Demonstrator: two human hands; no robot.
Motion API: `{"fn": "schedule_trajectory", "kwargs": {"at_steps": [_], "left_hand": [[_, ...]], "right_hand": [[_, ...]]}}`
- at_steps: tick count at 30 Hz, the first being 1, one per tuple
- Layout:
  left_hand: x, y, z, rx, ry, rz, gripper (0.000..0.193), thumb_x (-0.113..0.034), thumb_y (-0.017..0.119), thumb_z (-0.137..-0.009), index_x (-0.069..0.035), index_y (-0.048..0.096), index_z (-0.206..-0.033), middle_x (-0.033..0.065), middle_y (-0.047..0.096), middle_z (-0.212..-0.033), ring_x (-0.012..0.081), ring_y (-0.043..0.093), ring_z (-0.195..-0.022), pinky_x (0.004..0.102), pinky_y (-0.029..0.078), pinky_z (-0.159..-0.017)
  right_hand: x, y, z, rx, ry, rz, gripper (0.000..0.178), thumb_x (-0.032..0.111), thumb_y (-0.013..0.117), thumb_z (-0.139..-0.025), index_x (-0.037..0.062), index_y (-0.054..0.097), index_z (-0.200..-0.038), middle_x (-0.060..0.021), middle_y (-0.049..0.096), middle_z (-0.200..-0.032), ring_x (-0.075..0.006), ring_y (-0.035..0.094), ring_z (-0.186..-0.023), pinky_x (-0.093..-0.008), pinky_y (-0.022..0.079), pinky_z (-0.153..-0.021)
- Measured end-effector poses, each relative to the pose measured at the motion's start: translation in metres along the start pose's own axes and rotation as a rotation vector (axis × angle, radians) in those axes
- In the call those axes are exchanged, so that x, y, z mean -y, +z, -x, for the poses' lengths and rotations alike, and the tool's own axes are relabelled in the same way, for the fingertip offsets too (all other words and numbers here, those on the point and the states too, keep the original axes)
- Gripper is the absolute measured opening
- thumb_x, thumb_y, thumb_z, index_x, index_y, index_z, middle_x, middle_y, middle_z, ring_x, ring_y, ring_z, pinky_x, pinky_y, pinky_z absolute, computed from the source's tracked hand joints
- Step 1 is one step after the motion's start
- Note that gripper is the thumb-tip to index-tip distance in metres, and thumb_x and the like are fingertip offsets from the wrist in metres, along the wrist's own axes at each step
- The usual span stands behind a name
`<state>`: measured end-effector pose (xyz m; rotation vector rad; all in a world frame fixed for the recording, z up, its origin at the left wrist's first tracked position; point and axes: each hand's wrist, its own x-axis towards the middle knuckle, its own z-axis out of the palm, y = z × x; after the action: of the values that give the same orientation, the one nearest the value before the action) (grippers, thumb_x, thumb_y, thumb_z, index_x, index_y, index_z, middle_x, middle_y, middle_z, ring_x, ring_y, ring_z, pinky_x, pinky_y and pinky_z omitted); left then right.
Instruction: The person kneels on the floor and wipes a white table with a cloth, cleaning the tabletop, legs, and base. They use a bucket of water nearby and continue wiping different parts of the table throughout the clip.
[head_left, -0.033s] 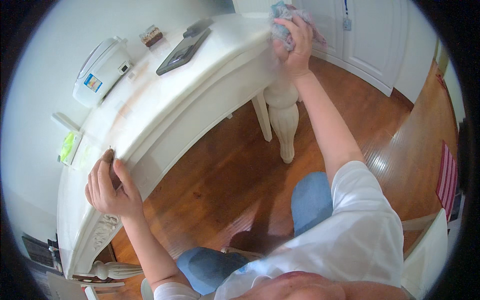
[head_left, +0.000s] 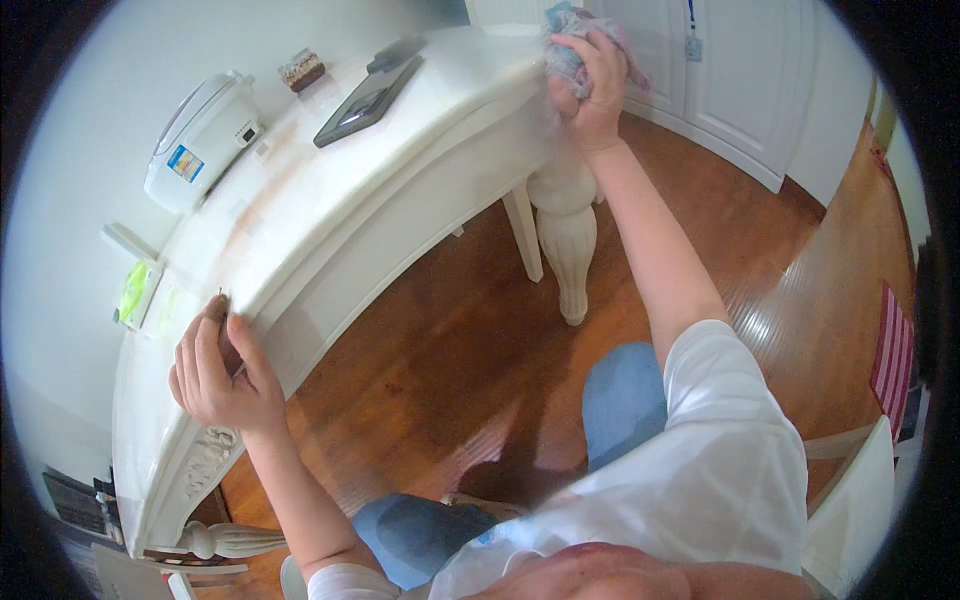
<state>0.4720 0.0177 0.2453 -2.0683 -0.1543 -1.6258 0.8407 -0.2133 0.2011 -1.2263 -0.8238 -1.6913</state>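
My right hand (head_left: 592, 80) is closed on a crumpled pink and blue-grey cloth (head_left: 625, 58) at the far right corner of the white table (head_left: 440, 100). The cloth lies against the edge of the tabletop there. My left hand (head_left: 215, 375) rests at the table's front edge on the left, fingers curled around a small brown thing (head_left: 231, 352). Only part of that thing shows, with a thin dark tip above the fingers, so its kind is hidden.
On the tabletop stand a white rice cooker (head_left: 205, 140), a dark flat tablet-like device (head_left: 368, 103), a small clear box with brown contents (head_left: 301, 71) and a green and white packet (head_left: 138, 290). White cabinet doors (head_left: 740, 90) are at the far right. A carved table leg (head_left: 568, 240) meets the wooden floor.
My right hand and the cloth have shifted very slightly to the right. My left hand stays in place.
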Motion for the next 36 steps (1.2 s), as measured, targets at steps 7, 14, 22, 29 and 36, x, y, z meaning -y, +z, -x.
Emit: {"fn": "schedule_trajectory", "kwargs": {"at_steps": [7,14,22,29,36], "left_hand": [[-0.002,-0.003,-0.002,-0.026,0.009,0.008,0.011,-0.020,0.065,-0.082,-0.009,0.065,-0.086,0.0015,0.070,-0.088,0.0155,0.065,-0.077,0.0257,0.041,-0.069],[0.002,-0.002,-0.001,-0.053,0.000,0.055,0.010,-0.021,0.066,-0.081,-0.012,0.064,-0.085,-0.0019,0.070,-0.086,0.0123,0.065,-0.078,0.0241,0.039,-0.065],[-0.001,0.010,0.000,-0.129,-0.011,0.033,0.012,-0.023,0.066,-0.081,-0.012,0.064,-0.081,-0.0017,0.070,-0.084,0.0131,0.065,-0.075,0.0245,0.039,-0.065],[-0.002,0.008,0.002,-0.030,-0.014,0.005,0.014,-0.019,0.063,-0.084,-0.007,0.067,-0.089,0.0025,0.071,-0.090,0.0156,0.065,-0.077,0.0264,0.042,-0.070],[-0.005,0.010,0.003,0.000,-0.033,-0.016,0.014,-0.017,0.061,-0.084,-0.005,0.066,-0.090,0.0026,0.070,-0.090,0.0161,0.064,-0.076,0.0270,0.042,-0.071]], "right_hand": [[0.002,0.002,-0.004,-0.088,0.185,0.054,0.043,0.046,0.057,-0.083,0.0108,0.063,-0.107,-0.0141,0.057,-0.111,-0.0310,0.052,-0.100,-0.0371,0.040,-0.088],[-0.009,0.008,-0.014,-0.283,0.713,-0.261,0.043,0.036,0.065,-0.086,0.0007,0.059,-0.110,-0.0113,0.060,-0.099,-0.0209,0.055,-0.092,-0.0320,0.043,-0.082],[0.082,0.006,-0.003,-0.041,0.433,-0.048,0.034,0.035,0.062,-0.085,0.0116,0.058,-0.109,-0.0154,0.047,-0.114,-0.0301,0.046,-0.107,-0.0424,0.036,-0.093],[0.131,0.002,-0.002,0.252,-0.058,-0.240,0.038,0.034,0.067,-0.076,0.0212,0.059,-0.110,-0.0116,0.049,-0.112,-0.0307,0.047,-0.106,-0.0431,0.038,-0.094],[0.002,-0.011,-0.010,0.182,0.193,0.072,0.041,0.037,0.063,-0.081,0.0124,0.059,-0.114,-0.0125,0.054,-0.115,-0.0280,0.052,-0.106,-0.0383,0.040,-0.092]]}}
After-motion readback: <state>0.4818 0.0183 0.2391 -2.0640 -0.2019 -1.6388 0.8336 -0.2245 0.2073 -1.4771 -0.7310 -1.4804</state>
